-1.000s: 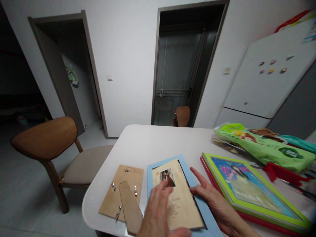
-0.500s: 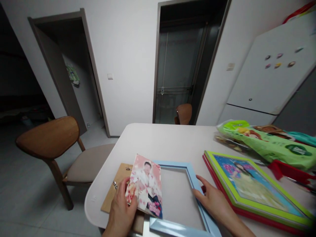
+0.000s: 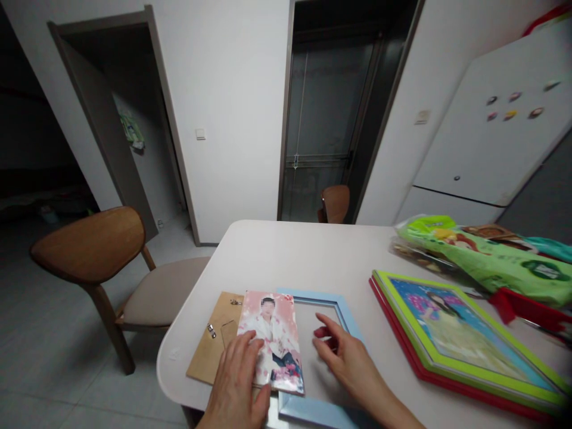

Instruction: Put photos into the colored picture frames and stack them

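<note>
Apparently, you're laying the pink photo (image 3: 286, 339) across backing board (image 3: 205, 357) and blue frame (image 3: 313, 410), left hand (image 3: 239, 378) spread on it, right hand (image 3: 348, 357) empty, loosely parted, next probably needing the frame's edge.

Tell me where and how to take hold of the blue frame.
Probably best to pinch the blue frame by its right side, near the far corner, coming from the right: that narrow strip is uncovered there, while the photo lies across the left side.
</note>
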Motion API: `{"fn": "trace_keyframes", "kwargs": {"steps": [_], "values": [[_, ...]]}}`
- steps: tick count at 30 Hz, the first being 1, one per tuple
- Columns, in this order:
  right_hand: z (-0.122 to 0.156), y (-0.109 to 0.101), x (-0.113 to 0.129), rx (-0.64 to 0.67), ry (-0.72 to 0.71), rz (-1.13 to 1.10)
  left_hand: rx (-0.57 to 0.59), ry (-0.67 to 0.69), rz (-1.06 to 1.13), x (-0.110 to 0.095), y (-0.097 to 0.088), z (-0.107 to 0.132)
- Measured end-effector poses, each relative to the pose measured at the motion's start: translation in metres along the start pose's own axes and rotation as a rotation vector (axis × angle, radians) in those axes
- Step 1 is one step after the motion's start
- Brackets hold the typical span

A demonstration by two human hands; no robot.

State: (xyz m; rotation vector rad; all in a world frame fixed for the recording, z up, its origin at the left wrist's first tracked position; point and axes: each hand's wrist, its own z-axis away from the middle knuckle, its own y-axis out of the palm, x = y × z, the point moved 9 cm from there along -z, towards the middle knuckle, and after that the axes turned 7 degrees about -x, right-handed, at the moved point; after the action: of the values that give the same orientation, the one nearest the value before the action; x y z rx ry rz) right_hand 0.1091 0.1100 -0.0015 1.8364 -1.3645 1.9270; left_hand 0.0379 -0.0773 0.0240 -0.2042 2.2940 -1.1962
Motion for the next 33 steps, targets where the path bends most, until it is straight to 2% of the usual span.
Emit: {"fn": "trace_keyframes", "kwargs": {"steps": [3,5,8,10,12,13,15,18,21,23,25,27,30,33], "values": [[0.003,0.044,0.007,0.131,0.231,-0.372,0.102,0.053,0.024,-0.014,0.018,-0.005],[0.004,0.057,0.027,0.175,0.278,-0.574,0.095,0.051,0.053,-0.016,0.022,-0.012],[0.004,0.048,0.062,0.182,0.21,-0.74,-0.091,0.026,0.247,-0.018,0.004,-0.026],[0.005,0.035,0.07,0.119,0.181,-0.717,-0.273,-0.084,0.477,-0.016,-0.015,-0.032],[0.007,0.024,0.055,0.023,0.261,-0.659,-0.39,-0.312,0.754,-0.01,-0.02,-0.032],[0.009,0.021,0.044,-0.001,0.328,-0.657,-0.404,-0.438,0.896,-0.009,-0.014,-0.03],[0.011,0.019,0.022,0.002,0.422,-0.733,-0.357,-0.624,1.166,-0.015,0.005,-0.026],[0.005,0.001,0.002,0.005,0.415,-0.823,-0.306,-0.689,1.355,-0.019,0.024,-0.023],[-0.001,-0.026,-0.017,-0.015,0.441,-0.665,-0.288,-0.639,1.15,-0.006,0.026,-0.018],[-0.004,-0.035,-0.026,0.016,0.45,-0.548,-0.161,-0.534,0.915,-0.006,0.029,-0.017],[-0.008,-0.036,-0.031,0.051,0.437,-0.473,-0.004,-0.35,0.728,-0.018,0.036,-0.016],[-0.012,-0.032,-0.034,0.077,0.413,-0.397,0.077,-0.165,0.608,-0.034,0.04,-0.014],[-0.018,-0.023,-0.035,0.115,0.362,-0.262,0.107,-0.015,0.491,-0.047,0.043,-0.01],[-0.027,-0.027,-0.027,0.063,0.225,-0.047,0.119,0.056,0.396,-0.052,0.044,-0.011]]}}
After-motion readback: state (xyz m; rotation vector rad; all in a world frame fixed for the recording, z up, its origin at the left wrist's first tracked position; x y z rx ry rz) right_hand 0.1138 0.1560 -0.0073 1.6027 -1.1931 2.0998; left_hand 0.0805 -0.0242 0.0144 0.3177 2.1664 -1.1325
